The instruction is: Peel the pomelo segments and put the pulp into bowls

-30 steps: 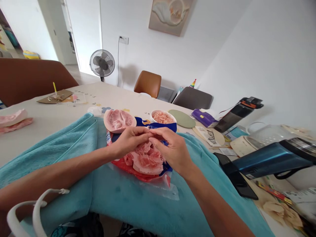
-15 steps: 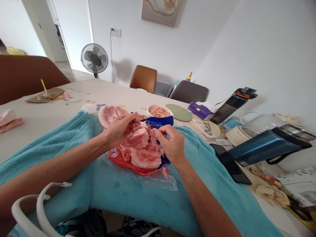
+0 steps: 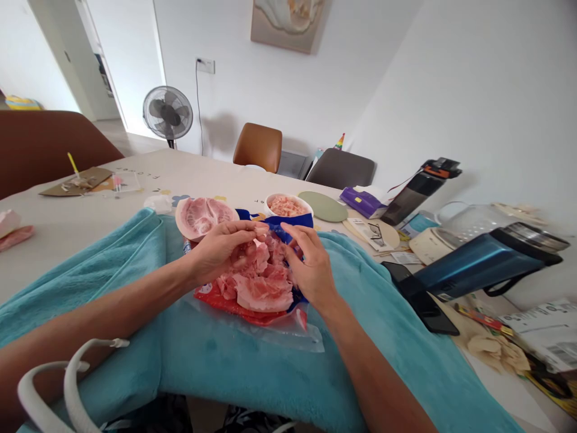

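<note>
My left hand (image 3: 228,248) is turned palm up, its fingers curled around a pink piece of pomelo flesh, partly hidden by the fingers. Just to its right, my right hand (image 3: 312,261) hovers with thumb and forefinger apart, nothing visible between them. Below both hands, torn pomelo membranes and peel (image 3: 265,288) are heaped on a red and blue plastic bag (image 3: 256,316). Behind my left hand lies a cut pomelo half (image 3: 205,215) with its pink inside showing. A white bowl (image 3: 309,210) of loose pomelo pulp (image 3: 286,205) stands behind the bag.
A teal blanket (image 3: 243,373) covers the near table edge. Pomelo pieces (image 3: 13,231) lie far left. To the right are a green oval mat (image 3: 323,205), a purple tissue pack (image 3: 363,201), a black phone (image 3: 421,300), a blue tumbler (image 3: 487,261) and a dark bottle (image 3: 419,191).
My right thumb and forefinger have parted from their pinch, and the hand has come up near the left fingertips. My left hand has dropped slightly, and more of the pomelo half shows.
</note>
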The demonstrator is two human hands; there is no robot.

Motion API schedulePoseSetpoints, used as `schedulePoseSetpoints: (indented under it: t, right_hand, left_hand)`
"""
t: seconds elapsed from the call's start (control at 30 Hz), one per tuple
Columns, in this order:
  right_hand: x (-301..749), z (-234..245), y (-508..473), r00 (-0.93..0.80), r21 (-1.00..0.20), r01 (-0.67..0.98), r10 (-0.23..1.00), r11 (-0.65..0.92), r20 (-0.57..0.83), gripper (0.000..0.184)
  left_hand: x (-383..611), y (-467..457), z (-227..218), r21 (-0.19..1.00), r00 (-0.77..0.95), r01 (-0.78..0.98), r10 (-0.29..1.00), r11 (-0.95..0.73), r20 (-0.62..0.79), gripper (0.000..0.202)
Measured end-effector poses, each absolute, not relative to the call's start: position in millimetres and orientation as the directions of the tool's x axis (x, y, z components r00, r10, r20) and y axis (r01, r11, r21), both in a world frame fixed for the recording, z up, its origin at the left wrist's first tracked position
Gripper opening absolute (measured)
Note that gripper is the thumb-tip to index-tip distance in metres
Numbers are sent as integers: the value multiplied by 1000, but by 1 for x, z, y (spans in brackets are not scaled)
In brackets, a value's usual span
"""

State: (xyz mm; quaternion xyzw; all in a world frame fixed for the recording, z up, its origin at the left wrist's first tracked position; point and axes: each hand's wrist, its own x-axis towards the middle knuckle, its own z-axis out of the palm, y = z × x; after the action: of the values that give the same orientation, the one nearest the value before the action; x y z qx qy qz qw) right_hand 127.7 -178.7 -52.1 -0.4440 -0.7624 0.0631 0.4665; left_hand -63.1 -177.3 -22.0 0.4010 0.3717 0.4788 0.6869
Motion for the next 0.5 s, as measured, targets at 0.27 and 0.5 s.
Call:
schedulePoseSetpoints:
  t: [0.27,0.5]
  right_hand:
    - [119,-51,-187,-255,-532,482,692,696,675,29]
    - [116,-54,-193,-303,-455,512,649,729,698,29]
  left_hand:
    - [-57,-182,-32,946,400,-266,914,183,-65,20]
    - [-53,-182,-39,917,358,-284,918,279,-169,25]
